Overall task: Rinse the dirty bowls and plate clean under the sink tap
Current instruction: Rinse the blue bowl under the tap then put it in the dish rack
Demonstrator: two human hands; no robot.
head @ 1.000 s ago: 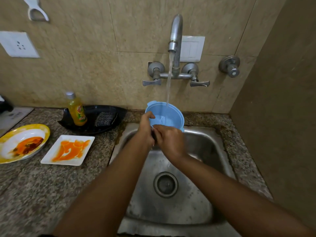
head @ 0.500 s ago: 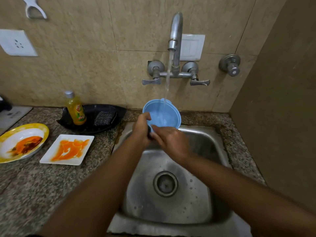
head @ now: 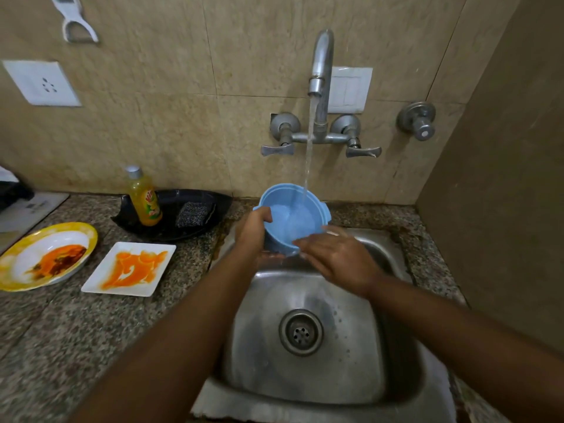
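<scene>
A light blue bowl [head: 293, 216] is tilted toward me over the back of the steel sink [head: 308, 377], and water from the tap [head: 320, 65] runs into it. My left hand [head: 253, 232] grips the bowl's left rim, thumb over the edge. My right hand [head: 332, 257] lies with fingers stretched along the bowl's near right rim. On the counter to the left stand a yellow-rimmed bowl [head: 18, 270] and a white square plate [head: 91, 285], both smeared with orange sauce.
A black tray [head: 213, 199] behind the plate holds a yellow soap bottle [head: 145, 198] and a scrub pad [head: 193, 213]. The granite counter [head: 76, 346] surrounds the sink. A brown wall [head: 503, 178] closes the right side. Two tap handles and a wall valve [head: 416, 120] sit above.
The bowl has tipped so its inside faces me more. My right hand slid from the bowl's near edge out toward its right rim, fingers now extended. My left hand keeps its grip.
</scene>
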